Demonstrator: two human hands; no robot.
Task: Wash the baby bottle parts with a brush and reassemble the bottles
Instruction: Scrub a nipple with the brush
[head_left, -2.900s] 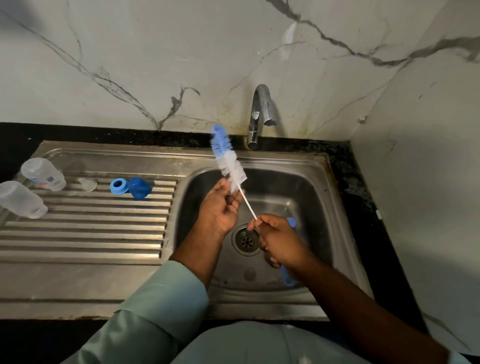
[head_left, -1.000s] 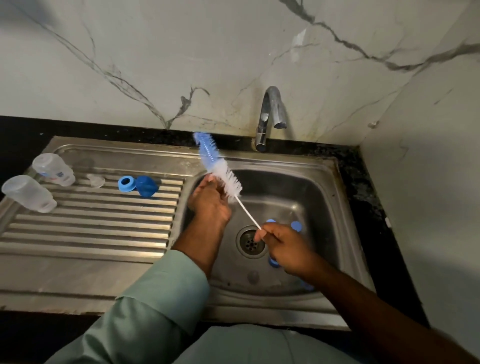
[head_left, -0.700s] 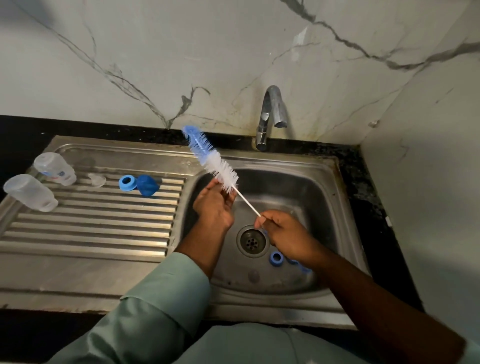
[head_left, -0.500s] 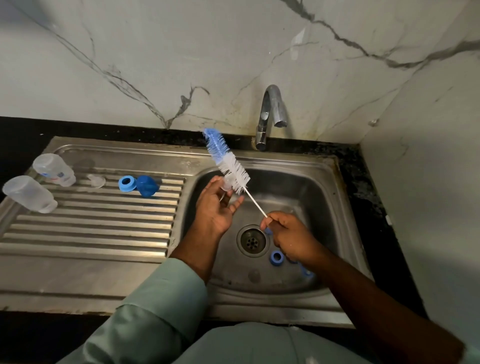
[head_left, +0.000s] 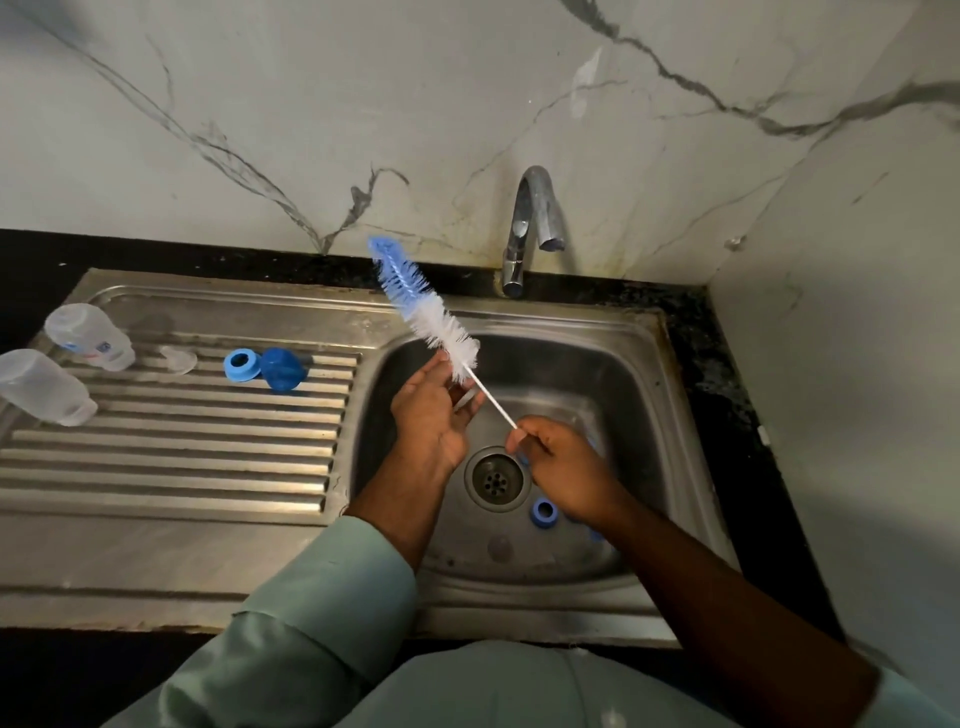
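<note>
Over the sink basin (head_left: 639, 395) my right hand (head_left: 563, 467) pinches the thin white stem of a bottle brush (head_left: 426, 312). Its white and blue bristles point up and left, toward the wall. My left hand (head_left: 431, 415) is palm-up just under the lower bristles, and its fingers hold a small clear teat (head_left: 467, 399), mostly hidden. A blue ring (head_left: 544, 512) lies in the basin by the drain (head_left: 496, 480). Another blue piece (head_left: 597, 535) peeks out beside my right wrist.
On the ribbed drainboard (head_left: 182, 457) at far left lie two clear bottles (head_left: 88, 338) (head_left: 44, 387). Beside them lie a clear teat (head_left: 179, 358), a blue ring (head_left: 241, 365) and a blue cap (head_left: 282, 369). The tap (head_left: 530, 228) stands behind the basin, with no water running.
The brush has been swinging back and forth across my left hand's fingers, its tip now tilted further left than half a second ago. The blue parts in the basin have shifted slightly.
</note>
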